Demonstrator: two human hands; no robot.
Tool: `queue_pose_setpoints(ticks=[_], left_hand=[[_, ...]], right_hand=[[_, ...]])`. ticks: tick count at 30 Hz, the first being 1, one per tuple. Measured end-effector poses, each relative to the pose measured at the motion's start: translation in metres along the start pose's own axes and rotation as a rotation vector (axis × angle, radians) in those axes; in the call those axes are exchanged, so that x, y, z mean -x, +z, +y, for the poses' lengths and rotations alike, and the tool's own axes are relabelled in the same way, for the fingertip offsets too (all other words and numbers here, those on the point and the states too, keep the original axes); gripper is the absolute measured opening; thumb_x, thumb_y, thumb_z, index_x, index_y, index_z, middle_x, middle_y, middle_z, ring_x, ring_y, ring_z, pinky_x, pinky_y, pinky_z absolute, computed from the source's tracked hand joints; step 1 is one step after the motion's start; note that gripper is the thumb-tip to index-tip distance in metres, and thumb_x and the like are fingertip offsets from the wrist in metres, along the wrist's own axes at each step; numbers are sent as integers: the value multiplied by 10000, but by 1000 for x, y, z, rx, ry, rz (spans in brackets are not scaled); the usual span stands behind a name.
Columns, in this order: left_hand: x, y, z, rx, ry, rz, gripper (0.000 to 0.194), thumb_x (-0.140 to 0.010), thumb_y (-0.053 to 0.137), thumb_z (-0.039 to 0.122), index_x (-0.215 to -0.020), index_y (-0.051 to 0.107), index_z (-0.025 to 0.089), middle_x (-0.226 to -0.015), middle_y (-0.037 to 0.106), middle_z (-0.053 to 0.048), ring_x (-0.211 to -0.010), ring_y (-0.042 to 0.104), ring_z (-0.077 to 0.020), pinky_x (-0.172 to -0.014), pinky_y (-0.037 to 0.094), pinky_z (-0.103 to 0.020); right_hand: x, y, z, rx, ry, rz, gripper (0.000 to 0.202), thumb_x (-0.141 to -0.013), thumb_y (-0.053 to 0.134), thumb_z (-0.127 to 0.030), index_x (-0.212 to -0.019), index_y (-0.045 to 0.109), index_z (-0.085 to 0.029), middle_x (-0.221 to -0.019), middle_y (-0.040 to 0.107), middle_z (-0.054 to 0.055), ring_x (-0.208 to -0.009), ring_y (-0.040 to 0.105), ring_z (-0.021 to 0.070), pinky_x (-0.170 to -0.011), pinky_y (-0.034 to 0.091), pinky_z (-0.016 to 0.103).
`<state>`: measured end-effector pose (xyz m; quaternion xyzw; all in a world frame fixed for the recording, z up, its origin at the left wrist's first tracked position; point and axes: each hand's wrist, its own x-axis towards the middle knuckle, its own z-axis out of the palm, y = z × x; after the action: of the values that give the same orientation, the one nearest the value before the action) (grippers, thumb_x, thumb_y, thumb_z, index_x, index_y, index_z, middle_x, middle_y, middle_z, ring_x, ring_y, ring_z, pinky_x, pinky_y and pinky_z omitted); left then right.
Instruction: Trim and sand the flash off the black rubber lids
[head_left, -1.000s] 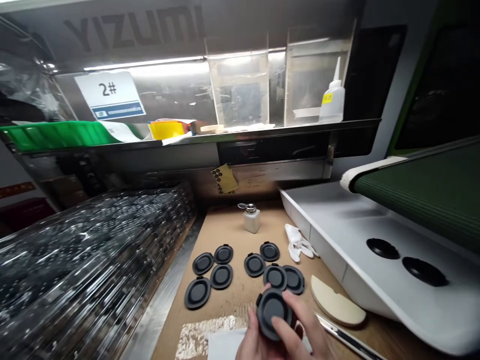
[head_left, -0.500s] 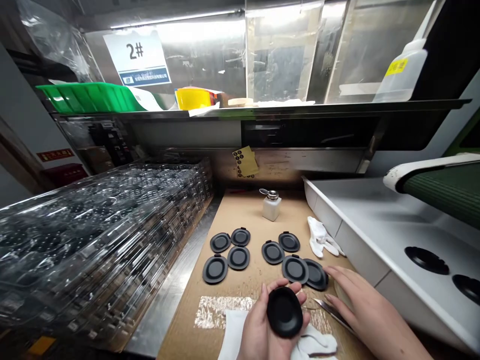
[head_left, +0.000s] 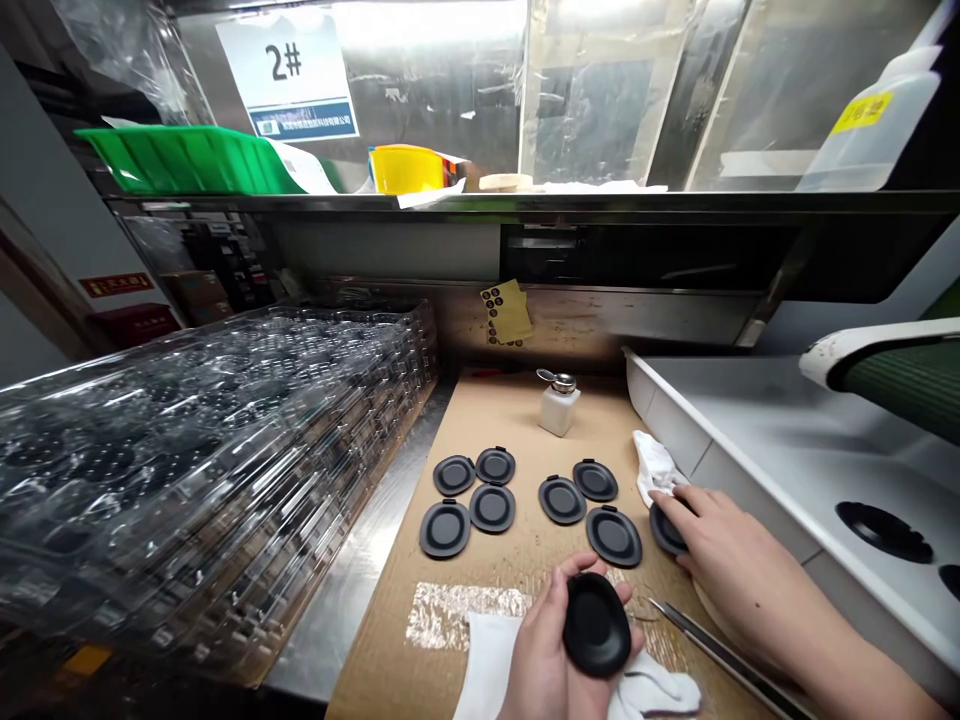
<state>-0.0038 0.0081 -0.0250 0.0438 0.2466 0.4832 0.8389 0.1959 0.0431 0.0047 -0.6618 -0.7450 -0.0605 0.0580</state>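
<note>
My left hand is closed around the edges of a black oval lid, its hollow side facing up. My right hand has its fingers on another black lid, which it partly covers, beside the white tray. Nearest to these on the cardboard lies a black lid with a small tab. Several similar lids lie farther back, among them one lid and one lid at the left. A slim pointed metal tool rests below my right wrist.
Cardboard covers the worktop. At the left rise stacked clear plastic trays. A white pump bottle stands at the back. White gloves lie by a large white tray, which holds black parts. A metal shelf crosses above.
My right hand has taken hold of the overlapping lid and slid it right, apart from its neighbour. The left hand still holds its lid. The whole view has shifted slightly.
</note>
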Motion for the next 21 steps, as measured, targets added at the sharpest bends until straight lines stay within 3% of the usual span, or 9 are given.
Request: queue_pose_setpoints(ticks=[5,12,18,21], left_hand=[[1,-1,0,18,-12,-31,307,-797,470,427,-959,575,188,-1045,581,-90,-922,567,-250,-780,412,-415],[1,0,0,90,-18,-110,404,-788,444,503,-971,560,162,-1001,613,-130,-868,592,-243,-791,384,-390],[5,5,-1,103,6,-133,451,-765,441,550,-946,546,150,-918,637,-148,-842,601,-261,-791,367,-386],[8,7,0,107,-10,-153,451,-768,429,555,-940,541,152,-910,639,-147,-858,600,-265,-816,357,-389]], right_hand=[[-11,5,-3,-25,-1,5,489,-729,457,-200,-1218,453,-192,-1222,471,104,-1090,452,271,-868,413,394],[-34,20,8,-129,-12,-38,509,-687,490,-95,-1185,464,-197,-1252,472,66,-1111,472,200,-921,389,321],[-51,28,19,-193,-17,-57,373,-810,524,-315,-1156,474,-186,-1228,476,74,-1104,464,196,-927,383,422],[-61,30,22,-199,-3,-30,359,-827,501,-350,-1146,480,-188,-1213,478,71,-1085,472,192,-914,393,427]])
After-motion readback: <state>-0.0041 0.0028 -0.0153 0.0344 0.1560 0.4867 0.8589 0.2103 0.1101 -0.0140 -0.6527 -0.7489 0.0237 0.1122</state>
